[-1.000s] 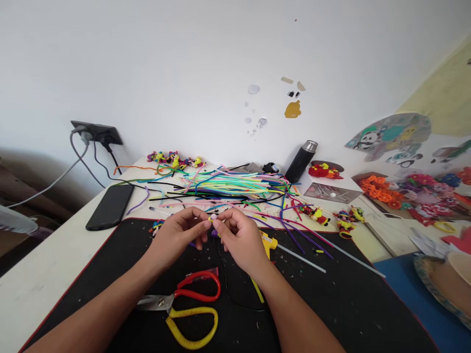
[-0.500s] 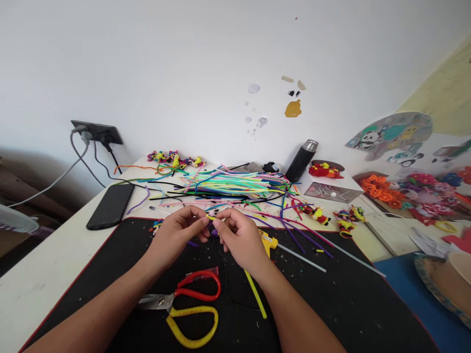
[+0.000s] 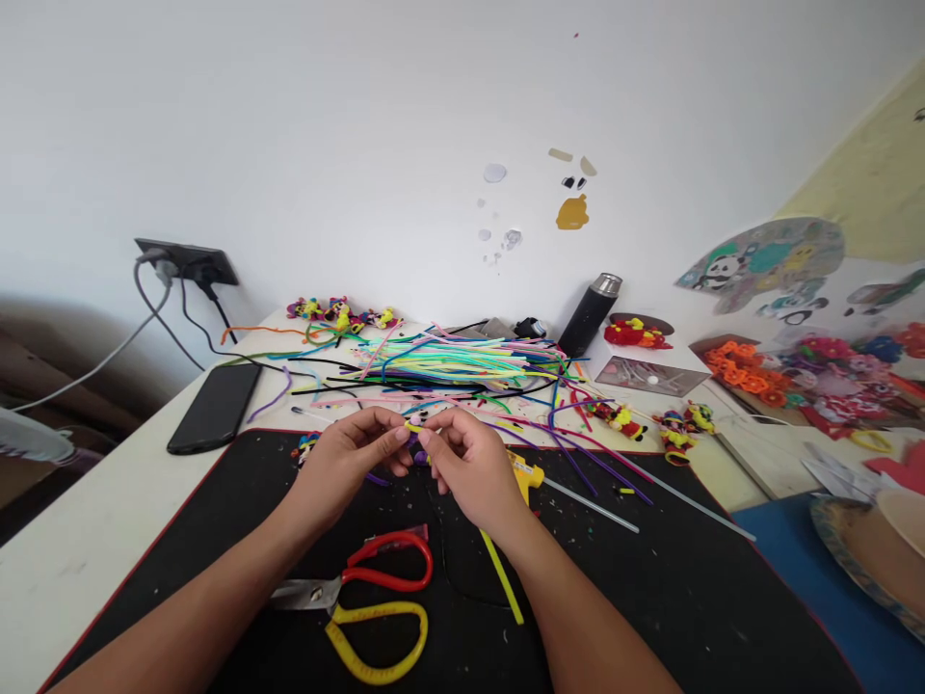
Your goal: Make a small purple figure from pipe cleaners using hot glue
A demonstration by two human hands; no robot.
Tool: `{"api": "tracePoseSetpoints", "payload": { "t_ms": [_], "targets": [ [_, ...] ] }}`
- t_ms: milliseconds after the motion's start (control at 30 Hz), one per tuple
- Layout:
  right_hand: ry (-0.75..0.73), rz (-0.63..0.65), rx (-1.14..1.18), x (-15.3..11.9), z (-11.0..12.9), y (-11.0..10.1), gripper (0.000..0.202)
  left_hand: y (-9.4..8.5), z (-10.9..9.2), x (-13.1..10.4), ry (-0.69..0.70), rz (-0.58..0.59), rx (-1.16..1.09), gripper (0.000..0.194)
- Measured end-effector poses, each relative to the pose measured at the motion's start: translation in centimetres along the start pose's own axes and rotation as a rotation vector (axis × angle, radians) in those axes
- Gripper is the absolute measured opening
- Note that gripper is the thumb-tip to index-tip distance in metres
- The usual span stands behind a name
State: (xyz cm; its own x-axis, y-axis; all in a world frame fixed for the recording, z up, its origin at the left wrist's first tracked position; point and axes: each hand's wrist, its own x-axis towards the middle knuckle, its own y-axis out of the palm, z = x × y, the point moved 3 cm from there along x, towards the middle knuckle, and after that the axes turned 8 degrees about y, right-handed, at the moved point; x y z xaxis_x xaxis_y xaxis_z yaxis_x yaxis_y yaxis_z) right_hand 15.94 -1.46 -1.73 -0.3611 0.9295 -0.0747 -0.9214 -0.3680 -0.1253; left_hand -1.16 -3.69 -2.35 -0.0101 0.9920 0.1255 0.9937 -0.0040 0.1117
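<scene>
My left hand (image 3: 359,445) and my right hand (image 3: 473,465) meet above the black mat (image 3: 621,598), thumbs and fingertips pinched. Between them is a small pipe cleaner figure (image 3: 414,425), with a yellow strip, a pale round top and purple below; the fingers hide much of it. Close behind my right hand shows a yellow glue gun (image 3: 526,474), with a clear glue stick (image 3: 593,505) out of its back. Beneath the right wrist a yellow pipe cleaner (image 3: 504,580) lies on the mat. Scissors (image 3: 383,612) with one red and one yellow handle rest nearer to me.
Behind the mat lies a heap of coloured pipe cleaners (image 3: 455,359). A phone (image 3: 215,409) is at the left, a black flask (image 3: 591,316) by the wall. Finished little figures (image 3: 675,437) stand to the right, near a white box (image 3: 650,371). A basket (image 3: 857,554) sits at far right.
The view has shifted very slightly. Both hands keep nearly the same pinch on the figure, and nothing else has visibly moved.
</scene>
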Motion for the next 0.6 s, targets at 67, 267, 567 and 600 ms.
{"api": "tracePoseSetpoints", "payload": {
  "t_ms": [67, 267, 567, 600],
  "targets": [
    [0.003, -0.001, -0.003, -0.02, -0.04, 0.01, 0.017, 0.11, 0.03, 0.03, -0.001, -0.012, -0.016, 0.031],
    [0.011, 0.013, 0.005, -0.06, -0.07, 0.03, 0.02, 0.26, 0.18, 0.04, -0.041, -0.063, -0.098, 0.033],
    [0.029, 0.029, 0.058, 0.12, 0.0, 0.05, 0.024, 0.17, 0.25, 0.1, -0.099, -0.096, -0.258, 0.035],
    [0.03, 0.033, 0.065, 0.1, 0.02, 0.05, 0.024, 0.21, 0.25, 0.09, -0.105, -0.091, -0.278, 0.035]
  ]
}}
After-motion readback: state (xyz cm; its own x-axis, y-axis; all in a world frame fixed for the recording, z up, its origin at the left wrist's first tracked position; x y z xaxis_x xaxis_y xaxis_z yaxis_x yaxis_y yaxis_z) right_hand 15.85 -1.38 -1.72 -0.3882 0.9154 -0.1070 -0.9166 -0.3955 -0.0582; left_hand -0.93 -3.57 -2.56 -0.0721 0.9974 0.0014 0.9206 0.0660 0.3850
